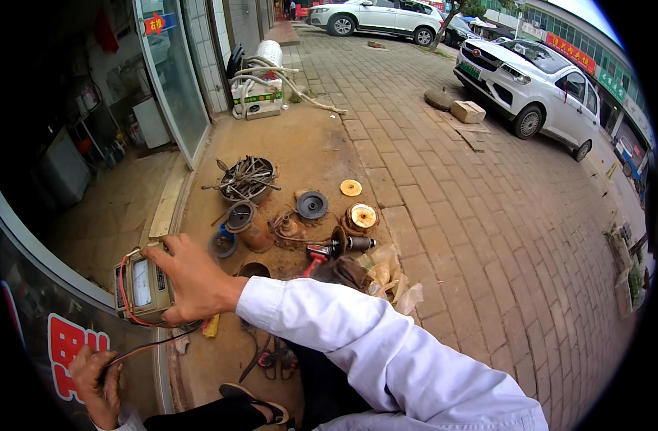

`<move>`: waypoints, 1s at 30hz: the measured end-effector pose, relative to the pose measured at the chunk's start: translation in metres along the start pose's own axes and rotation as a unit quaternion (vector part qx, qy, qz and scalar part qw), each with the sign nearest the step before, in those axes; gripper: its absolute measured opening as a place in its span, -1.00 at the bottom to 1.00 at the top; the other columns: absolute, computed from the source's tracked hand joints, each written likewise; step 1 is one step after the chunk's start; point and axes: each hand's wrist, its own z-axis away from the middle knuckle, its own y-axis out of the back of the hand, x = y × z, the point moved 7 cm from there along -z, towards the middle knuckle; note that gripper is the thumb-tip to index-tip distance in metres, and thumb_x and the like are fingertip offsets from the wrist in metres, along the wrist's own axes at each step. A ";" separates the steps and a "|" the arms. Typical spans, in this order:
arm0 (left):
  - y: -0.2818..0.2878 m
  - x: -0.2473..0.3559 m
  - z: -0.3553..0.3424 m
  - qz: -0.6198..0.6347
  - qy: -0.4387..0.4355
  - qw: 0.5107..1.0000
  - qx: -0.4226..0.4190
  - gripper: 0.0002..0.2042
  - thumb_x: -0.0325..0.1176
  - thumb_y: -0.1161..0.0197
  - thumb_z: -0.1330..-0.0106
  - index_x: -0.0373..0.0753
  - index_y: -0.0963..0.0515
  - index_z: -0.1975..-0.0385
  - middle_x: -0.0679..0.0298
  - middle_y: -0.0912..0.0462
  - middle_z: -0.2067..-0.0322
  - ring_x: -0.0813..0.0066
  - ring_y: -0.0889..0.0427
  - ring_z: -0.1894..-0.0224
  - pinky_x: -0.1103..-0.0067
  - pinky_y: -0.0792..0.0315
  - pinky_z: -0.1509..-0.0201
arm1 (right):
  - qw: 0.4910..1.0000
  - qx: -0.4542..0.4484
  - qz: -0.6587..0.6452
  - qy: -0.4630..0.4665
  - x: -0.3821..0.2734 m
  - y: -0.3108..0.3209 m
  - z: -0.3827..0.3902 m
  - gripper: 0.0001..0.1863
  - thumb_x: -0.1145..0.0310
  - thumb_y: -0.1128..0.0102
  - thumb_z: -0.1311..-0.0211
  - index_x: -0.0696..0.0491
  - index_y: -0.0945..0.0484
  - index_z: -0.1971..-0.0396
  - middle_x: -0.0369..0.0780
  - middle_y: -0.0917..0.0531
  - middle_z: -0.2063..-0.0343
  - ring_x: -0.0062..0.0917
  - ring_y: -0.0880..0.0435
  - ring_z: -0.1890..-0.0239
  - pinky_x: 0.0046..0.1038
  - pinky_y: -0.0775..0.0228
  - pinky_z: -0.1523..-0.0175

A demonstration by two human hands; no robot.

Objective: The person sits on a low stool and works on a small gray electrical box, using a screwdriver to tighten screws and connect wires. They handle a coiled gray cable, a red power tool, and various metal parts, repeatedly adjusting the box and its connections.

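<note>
My right hand (199, 280) reaches across to the left, its thumb and fingers spread around the edges of a beige analog meter (141, 284) with a pale dial. A red wire runs over the meter's face. At the lower left, my left hand (98, 381) is closed with its fingers pinched on thin test leads (146, 349), dark and reddish, which stretch toward the meter. The lead tips are hidden. Beneath the right wrist is a small yellow object (211, 326), partly covered.
A bowl of metal tools (247, 179), a rusty pump casing (251, 228), a black pulley (312, 205), a rotor (359, 244), a red-handled power tool (316, 258) and a plastic bag (390, 276) lie ahead. A glass door (172, 86) stands left. White cars (537, 79) are parked beyond.
</note>
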 end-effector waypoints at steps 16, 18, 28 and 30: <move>-0.129 -0.138 -0.021 0.693 0.274 0.666 0.036 -0.66 -0.30 -0.41 -0.33 -0.35 -0.60 -0.01 0.18 -0.76 0.21 0.52 -0.76 0.25 0.57 -0.68 0.13 | 0.851 -0.198 -0.456 -0.170 -0.020 -0.024 0.001 0.18 0.19 -0.54 0.32 0.21 -0.19 -0.44 0.04 -0.50 -0.20 -0.27 -0.46 -0.28 -0.38 -0.17 -0.40; -0.161 -0.173 0.015 0.639 0.360 0.673 0.100 -0.58 -0.26 -0.41 -0.33 -0.27 -0.50 -0.12 0.25 -0.72 0.22 0.56 -0.73 0.28 0.57 -0.67 0.17 | 0.857 -0.180 -0.443 -0.193 -0.022 -0.023 -0.002 0.25 0.11 -0.50 0.41 0.23 -0.17 -0.44 0.00 -0.53 -0.15 -0.32 -0.52 -0.22 -0.44 -0.23 -0.36; -0.164 -0.116 0.012 0.671 0.392 0.606 0.170 -0.48 0.08 -0.13 -0.51 -0.26 -0.49 -0.17 0.27 -0.66 0.02 0.56 -0.62 0.06 0.46 -0.57 -0.02 | 0.906 -0.139 -0.361 -0.170 0.002 -0.019 -0.005 0.14 0.21 -0.57 0.32 0.23 -0.26 -0.39 -0.01 -0.55 -0.14 -0.30 -0.51 -0.23 -0.38 -0.24 -0.37; -0.142 -0.113 0.013 0.595 0.386 0.674 0.210 -0.47 0.08 -0.11 -0.51 -0.29 -0.50 -0.18 0.24 -0.65 -0.01 0.52 -0.60 -0.02 0.42 -0.52 -0.10 | 0.926 -0.125 -0.321 -0.151 0.005 -0.022 -0.005 0.11 0.21 -0.60 0.29 0.24 -0.28 -0.37 0.01 -0.55 -0.15 -0.27 -0.50 -0.25 -0.33 -0.25 -0.38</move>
